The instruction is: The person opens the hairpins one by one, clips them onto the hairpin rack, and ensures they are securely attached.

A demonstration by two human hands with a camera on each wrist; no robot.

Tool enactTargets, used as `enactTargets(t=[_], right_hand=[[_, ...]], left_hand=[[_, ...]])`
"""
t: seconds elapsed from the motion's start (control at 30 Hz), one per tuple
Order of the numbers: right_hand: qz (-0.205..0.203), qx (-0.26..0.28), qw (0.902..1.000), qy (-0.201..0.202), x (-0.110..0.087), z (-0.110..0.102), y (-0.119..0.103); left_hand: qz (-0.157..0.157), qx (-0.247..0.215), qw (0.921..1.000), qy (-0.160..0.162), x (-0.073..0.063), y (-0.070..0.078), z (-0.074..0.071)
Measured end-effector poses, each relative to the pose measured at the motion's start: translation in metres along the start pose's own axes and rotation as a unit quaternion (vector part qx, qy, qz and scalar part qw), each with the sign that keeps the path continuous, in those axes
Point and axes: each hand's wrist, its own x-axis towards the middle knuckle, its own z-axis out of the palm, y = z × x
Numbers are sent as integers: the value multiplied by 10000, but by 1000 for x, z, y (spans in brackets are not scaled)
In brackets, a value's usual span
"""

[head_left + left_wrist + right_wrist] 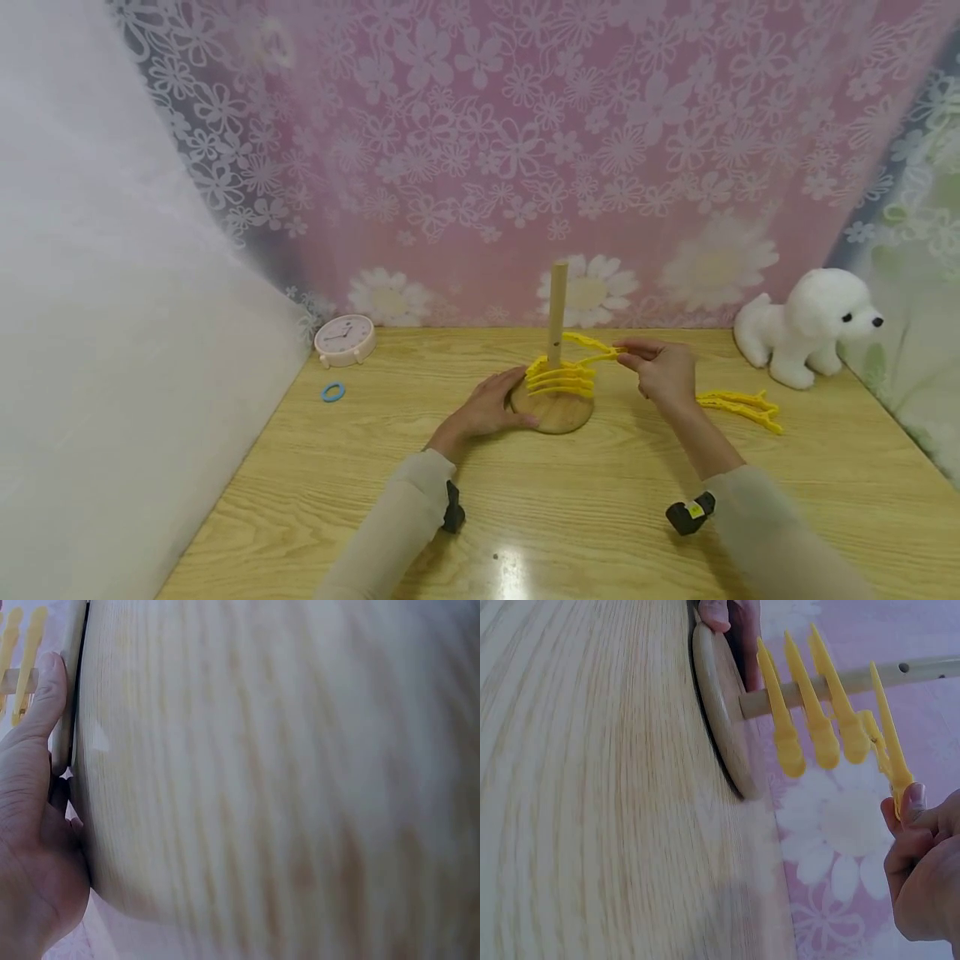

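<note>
A wooden post (pixel 558 308) rises from a round wooden base (pixel 558 415) on the table. My left hand (pixel 491 406) holds the base by its left rim, the thumb on its upper face. Several yellow plastic clips (pixel 561 388) are stacked low around the post, one above another. My right hand (pixel 663 373) pinches the end of another yellow clip (pixel 891 739) just above that stack. The two arms of this clip are spread, one on either side of the post as far as I can tell. More yellow clips (pixel 738 410) lie on the table beside my right wrist.
A white plush dog (pixel 806 325) sits at the back right of the wooden table (pixel 570 517). At the back left stands a small pink clock (pixel 345 340), with a blue ring (pixel 333 392) lying in front of it. Flowered cloth (pixel 487 167) hangs behind the table.
</note>
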Motion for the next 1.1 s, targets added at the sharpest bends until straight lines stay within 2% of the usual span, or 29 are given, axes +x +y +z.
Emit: enactTargets(t=[0.17, 0.37, 1.1], right_hand=[[-329, -286, 9990, -62, 0, 15, 1], [-389, -218, 9988, -226, -2, 24, 0], [-633, -197, 9952, -725, 0, 29, -14]], left_hand=[[24, -5, 10000, -16, 0, -2, 4], [33, 16, 10000, -50, -1, -3, 7], [88, 123, 9999, -2, 3, -4, 2]])
